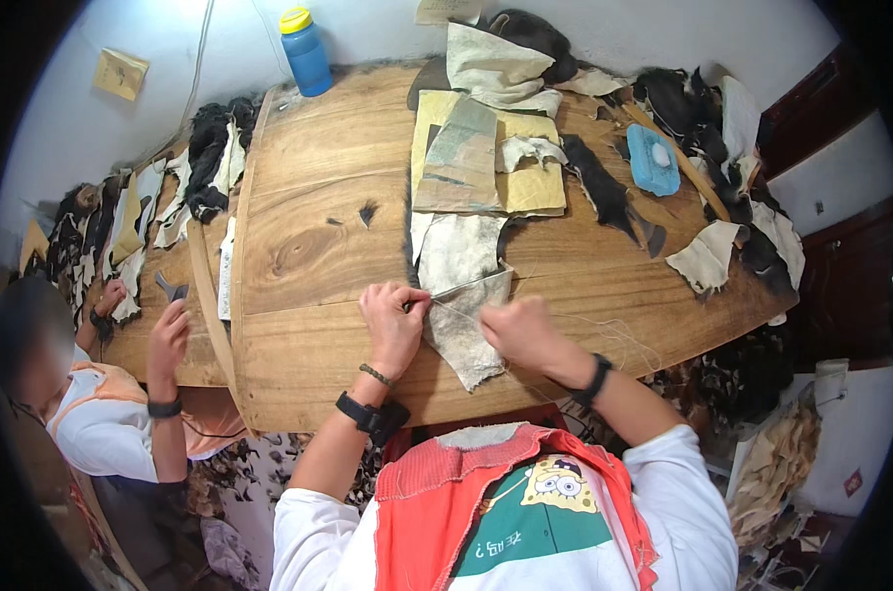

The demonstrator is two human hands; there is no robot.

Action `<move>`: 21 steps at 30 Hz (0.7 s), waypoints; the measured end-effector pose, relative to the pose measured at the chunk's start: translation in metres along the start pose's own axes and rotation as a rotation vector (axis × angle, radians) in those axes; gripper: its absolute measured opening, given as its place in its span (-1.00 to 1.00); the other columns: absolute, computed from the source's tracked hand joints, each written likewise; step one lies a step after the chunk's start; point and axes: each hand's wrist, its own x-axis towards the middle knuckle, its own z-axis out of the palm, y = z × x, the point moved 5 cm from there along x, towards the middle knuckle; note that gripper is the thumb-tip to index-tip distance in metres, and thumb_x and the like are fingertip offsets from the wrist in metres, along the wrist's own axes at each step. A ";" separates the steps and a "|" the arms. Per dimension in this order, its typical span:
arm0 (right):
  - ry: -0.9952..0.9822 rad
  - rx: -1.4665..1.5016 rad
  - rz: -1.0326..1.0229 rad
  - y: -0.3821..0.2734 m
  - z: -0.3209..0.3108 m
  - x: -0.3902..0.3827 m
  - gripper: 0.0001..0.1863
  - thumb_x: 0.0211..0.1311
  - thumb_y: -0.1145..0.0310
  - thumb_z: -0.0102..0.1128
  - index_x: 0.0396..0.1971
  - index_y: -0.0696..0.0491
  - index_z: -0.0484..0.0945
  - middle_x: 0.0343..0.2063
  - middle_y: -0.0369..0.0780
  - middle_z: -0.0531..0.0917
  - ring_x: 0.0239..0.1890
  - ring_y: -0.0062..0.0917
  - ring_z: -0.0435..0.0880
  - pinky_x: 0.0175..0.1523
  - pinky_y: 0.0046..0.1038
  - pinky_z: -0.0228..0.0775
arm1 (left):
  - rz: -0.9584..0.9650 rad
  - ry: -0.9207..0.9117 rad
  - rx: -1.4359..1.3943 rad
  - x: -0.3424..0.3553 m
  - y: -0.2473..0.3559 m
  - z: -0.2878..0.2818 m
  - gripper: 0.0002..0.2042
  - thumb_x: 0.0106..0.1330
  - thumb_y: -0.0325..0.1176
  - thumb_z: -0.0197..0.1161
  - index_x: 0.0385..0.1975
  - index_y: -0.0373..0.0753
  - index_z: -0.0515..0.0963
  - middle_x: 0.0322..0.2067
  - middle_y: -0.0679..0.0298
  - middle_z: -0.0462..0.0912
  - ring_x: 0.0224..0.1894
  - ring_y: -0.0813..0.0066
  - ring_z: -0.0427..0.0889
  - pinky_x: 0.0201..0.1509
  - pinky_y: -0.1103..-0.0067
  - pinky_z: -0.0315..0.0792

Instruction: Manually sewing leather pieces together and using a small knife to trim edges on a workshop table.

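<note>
A pale fur pelt piece (pixel 461 325), skin side up, lies near the front edge of the wooden table. My left hand (pixel 395 320) is closed, pinching the pelt along a fold at its left edge. Over the pelt's right side, my right hand (pixel 525 335) is closed and slightly blurred. Thin pale thread (pixel 619 335) runs between both hands and loops across the wood to the right. Whether the right fingers also hold a needle cannot be made out. Beyond my hands, paper sheets (pixel 461 158) rest on more pale hide (pixel 456 246).
A blue bottle (pixel 307 59) with a yellow lid stands at the back. Right are dark fur strips (pixel 599 187), a blue soap dish (pixel 653 163) and a wooden stick (pixel 678 158). At left, a co-worker's hand (pixel 169 345) holds a dark curved blade (pixel 171 288) beside a wooden strip (pixel 210 295).
</note>
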 end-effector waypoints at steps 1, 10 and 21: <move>-0.099 0.099 -0.004 0.004 -0.012 -0.015 -0.87 0.11 0.31 0.23 -0.52 0.04 0.61 -0.65 -0.08 0.64 -0.57 -0.18 0.67 -0.41 -0.15 0.48 | 0.011 0.012 0.005 -0.001 0.001 -0.001 -0.97 0.09 -0.36 0.43 -0.52 -0.10 0.71 -0.42 0.33 0.62 -0.14 0.27 0.48 0.16 0.35 0.20; -0.019 0.051 0.185 -0.016 -0.018 -0.018 -0.69 0.13 0.07 0.37 -0.50 0.02 0.62 -0.63 -0.09 0.65 -0.52 -0.16 0.68 -0.39 -0.13 0.46 | 0.086 0.066 0.038 -0.001 0.005 -0.002 -0.97 0.08 -0.37 0.41 -0.51 -0.11 0.69 -0.43 0.35 0.61 -0.19 0.28 0.46 0.05 0.38 0.24; -0.153 0.884 0.182 -0.043 0.013 -0.001 -0.84 0.30 0.32 0.21 -0.38 0.09 0.62 -0.67 -0.22 0.56 -0.60 -0.55 0.51 -0.40 -0.44 0.35 | 0.095 0.064 0.064 -0.003 0.007 -0.002 -0.93 0.07 -0.42 0.40 -0.49 -0.14 0.63 -0.43 0.28 0.56 -0.16 0.22 0.46 0.06 0.34 0.27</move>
